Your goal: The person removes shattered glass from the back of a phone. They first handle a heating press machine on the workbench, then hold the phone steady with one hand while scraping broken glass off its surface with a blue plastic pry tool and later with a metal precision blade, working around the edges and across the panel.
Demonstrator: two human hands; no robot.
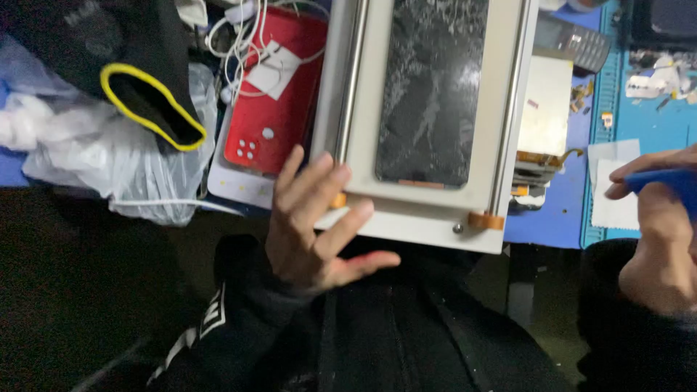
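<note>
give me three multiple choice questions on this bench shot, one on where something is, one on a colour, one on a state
1. Where does the phone with the cracked screen lie?
A. on the white machine's plate, between two metal rods
B. in the plastic bag
C. on the red case

2. What colour is the flat tool pinched in the right hand?
A. red
B. blue
C. yellow

3. How is the left hand?
A. closed in a fist
B. gripping a cable
C. open with fingers spread, holding nothing

Answers: 1 A, the dark phone sits flat on the pale plate of the white machine with a rod on each side. 2 B, the strip at the fingertips is plainly blue. 3 C, the fingers fan out at the machine's near edge and nothing is in the palm.
</note>
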